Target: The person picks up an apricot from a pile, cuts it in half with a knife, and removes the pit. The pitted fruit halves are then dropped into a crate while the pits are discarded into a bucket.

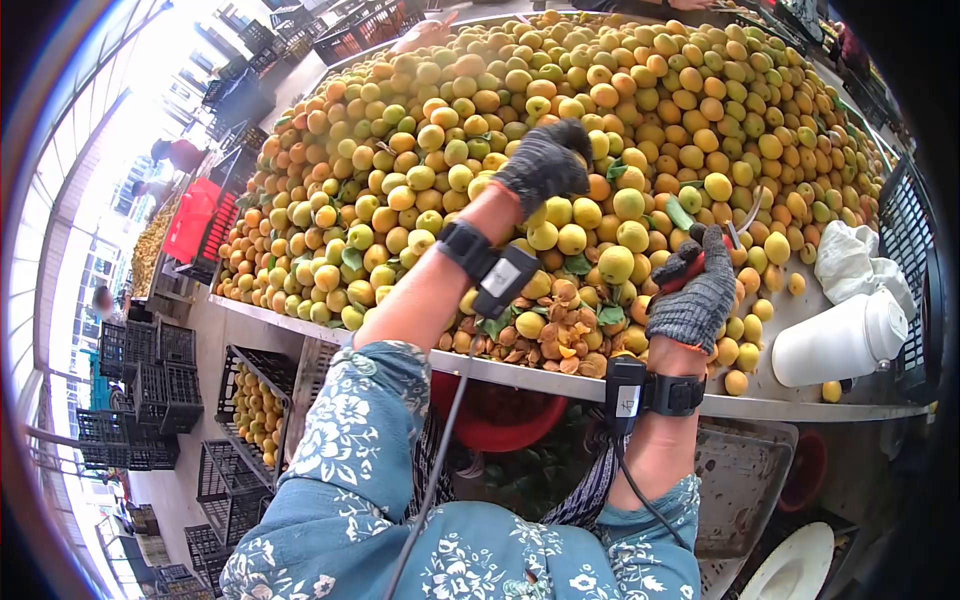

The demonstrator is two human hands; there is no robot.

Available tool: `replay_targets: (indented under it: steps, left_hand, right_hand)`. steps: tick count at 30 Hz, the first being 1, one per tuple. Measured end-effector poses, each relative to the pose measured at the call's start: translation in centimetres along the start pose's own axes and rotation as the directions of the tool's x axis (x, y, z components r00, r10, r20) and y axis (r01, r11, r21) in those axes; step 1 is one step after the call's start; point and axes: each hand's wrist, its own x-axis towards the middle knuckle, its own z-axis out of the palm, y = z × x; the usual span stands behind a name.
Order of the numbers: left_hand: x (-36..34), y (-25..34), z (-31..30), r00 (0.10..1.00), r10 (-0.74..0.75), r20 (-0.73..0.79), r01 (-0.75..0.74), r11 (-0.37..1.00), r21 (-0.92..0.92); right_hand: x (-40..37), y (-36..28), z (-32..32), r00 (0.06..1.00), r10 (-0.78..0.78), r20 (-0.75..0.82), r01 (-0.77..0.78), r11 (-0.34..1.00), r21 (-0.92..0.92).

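Note:
A large heap of yellow, orange and green apricots (pixel 420 178) covers the metal table. My left hand (pixel 545 168), in a dark grey glove, reaches over the middle of the heap. Its fingers are curled, and what they hold, if anything, is hidden. In a matching glove, my right hand (pixel 695 290) is closed around the red handle of a small curved knife (pixel 748 215), its thin blade pointing up over the fruit. Brownish, split fruit pieces (pixel 565 325) lie in a small pile at the table's near edge, between my forearms, with green leaves (pixel 610 315) among them.
A white lidded tumbler (pixel 835 340) lies on its side at the right, beside a white plastic bag (pixel 850 255) and a black crate (pixel 905 240). Below the table edge is a red basin (pixel 505 430). Stacked black crates (pixel 165 385) stand left. Another person's hand (pixel 425 35) is across the heap.

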Motion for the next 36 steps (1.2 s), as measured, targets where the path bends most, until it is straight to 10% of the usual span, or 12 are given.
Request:
replay_targets:
  steps: [3,5,11,16,20,27,28,30,36]
  left_hand:
    - [1.5,0.9,3.9,0.995,0.091,0.035,-0.091,0.721,0.687]
    - [2.1,2.9,5.9,0.971,-0.157,0.181,-0.062,0.564,0.823]
    - [3.6,1.3,8.6,0.941,-0.208,0.265,-0.174,0.372,0.912]
    - [1.9,0.5,4.5,0.985,-0.069,0.161,0.008,0.936,0.352]
    - [-1.9,2.7,2.8,0.972,-0.026,0.234,0.106,0.936,-0.336]
    - [-7.6,6.1,3.0,0.872,-0.103,0.479,0.372,0.774,-0.512]
    - [-8.9,5.7,2.2,0.945,-0.034,0.324,0.126,0.955,-0.269]
    - [-10.4,4.3,3.7,0.952,0.271,0.141,-0.303,0.898,0.319]
    - [-15.7,3.9,8.6,0.745,0.248,0.619,-0.155,0.967,-0.200]
  right_hand:
    - [0.2,-0.2,-0.1,1.000,-0.023,0.013,0.024,1.000,-0.015]
    - [0.2,-0.1,-0.3,0.999,-0.030,0.014,0.031,0.999,-0.022]
    - [1.0,0.7,-0.2,0.998,-0.050,-0.025,0.050,0.999,0.001]
    - [-0.1,0.4,0.3,0.996,-0.090,0.014,0.090,0.996,-0.002]
    - [-0.3,0.4,0.5,0.998,-0.025,-0.060,0.029,0.998,0.061]
    - [-0.3,0.5,0.1,0.997,0.071,0.005,-0.071,0.993,0.097]
    - [1.4,2.0,-1.2,0.997,0.020,0.080,-0.021,1.000,0.005]
    - [3.7,3.2,-3.0,0.995,-0.061,0.082,0.069,0.993,-0.098]
    - [3.0,4.7,-1.4,0.989,-0.117,-0.090,0.110,0.991,-0.080]
